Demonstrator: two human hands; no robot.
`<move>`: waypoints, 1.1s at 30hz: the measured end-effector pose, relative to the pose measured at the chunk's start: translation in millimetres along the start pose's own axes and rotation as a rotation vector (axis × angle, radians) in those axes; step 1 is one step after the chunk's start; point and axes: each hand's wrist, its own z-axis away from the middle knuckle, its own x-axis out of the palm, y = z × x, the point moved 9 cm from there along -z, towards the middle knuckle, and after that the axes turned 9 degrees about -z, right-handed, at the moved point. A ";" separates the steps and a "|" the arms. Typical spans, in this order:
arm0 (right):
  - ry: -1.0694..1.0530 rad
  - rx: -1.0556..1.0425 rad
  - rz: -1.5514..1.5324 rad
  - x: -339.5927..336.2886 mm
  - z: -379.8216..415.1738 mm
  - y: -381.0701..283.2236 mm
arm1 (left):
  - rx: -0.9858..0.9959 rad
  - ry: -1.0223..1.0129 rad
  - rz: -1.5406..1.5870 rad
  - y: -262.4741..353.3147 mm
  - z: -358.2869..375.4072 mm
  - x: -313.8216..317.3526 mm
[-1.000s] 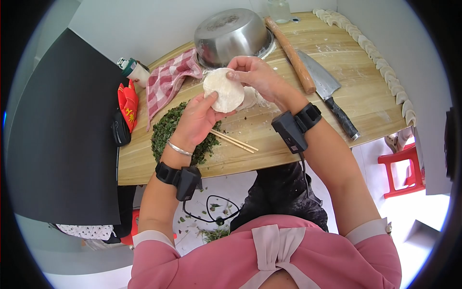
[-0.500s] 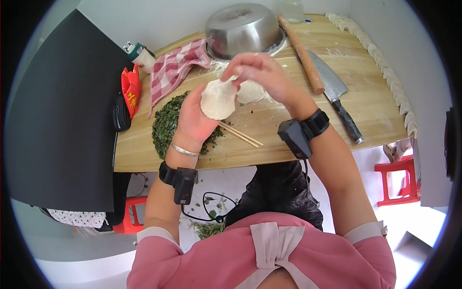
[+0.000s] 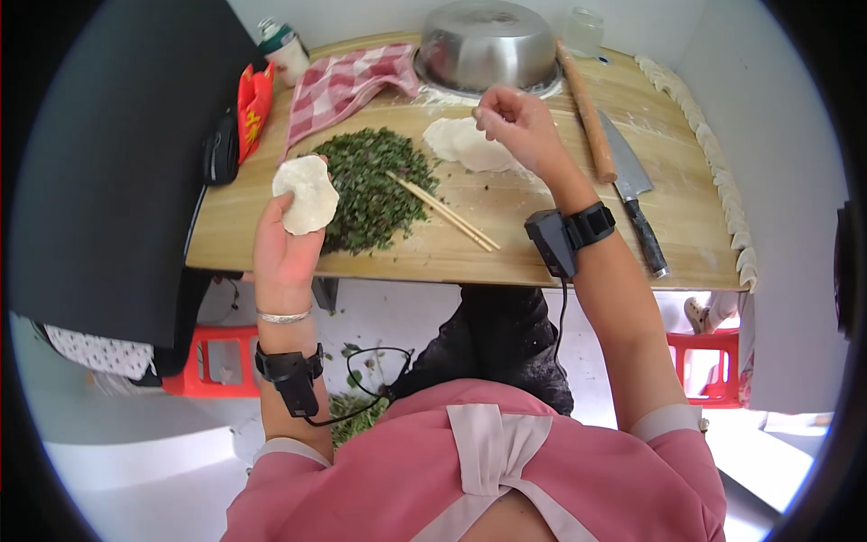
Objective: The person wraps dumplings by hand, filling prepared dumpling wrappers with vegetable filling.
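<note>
My left hand (image 3: 287, 244), at the left of the board, has its thumb over the near edge of a round dough wrapper (image 3: 309, 194) that lies across its fingers. Just beyond it spreads a heap of chopped green leaves (image 3: 375, 185), with a pair of chopsticks (image 3: 447, 214) resting on its right edge. Above the board my right hand (image 3: 519, 126) has its fingers curled in, and nothing shows in them. Flat dough wrappers (image 3: 470, 144) lie overlapping below and left of that hand.
An upturned metal basin (image 3: 488, 45) stands at the back, beside a checked cloth (image 3: 348, 86). To the right lie a rolling pin (image 3: 587, 113) and a cleaver (image 3: 632, 172). Folded dumplings (image 3: 709, 149) line the right edge. A bottle (image 3: 284, 54) and a glass jar (image 3: 585, 32) stand behind.
My left hand has carried the wrapper left, away from the stack. My right hand has come off the wrapper and moved right, its fingers curled. The camera view has shifted.
</note>
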 end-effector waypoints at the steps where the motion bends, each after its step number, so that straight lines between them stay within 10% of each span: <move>1: -0.082 0.007 0.102 16.1 2.5 1.0 | 0.050 0.077 -0.008 5.7 5.7 -10.7; 7: -0.586 -0.088 0.710 122.4 31.9 -11.3 | 0.141 0.255 0.128 1.6 45.1 -45.7; 13: -0.614 -0.100 0.970 169.1 55.1 -0.8 | 0.081 0.162 0.169 -14.5 53.7 -41.5; 23: -0.528 -0.248 0.758 164.5 44.6 0.1 | 0.043 0.055 0.184 -17.8 58.5 -20.9; 33: -0.400 0.265 0.291 140.4 15.4 -8.2 | -0.045 -0.067 0.174 -44.0 47.4 4.6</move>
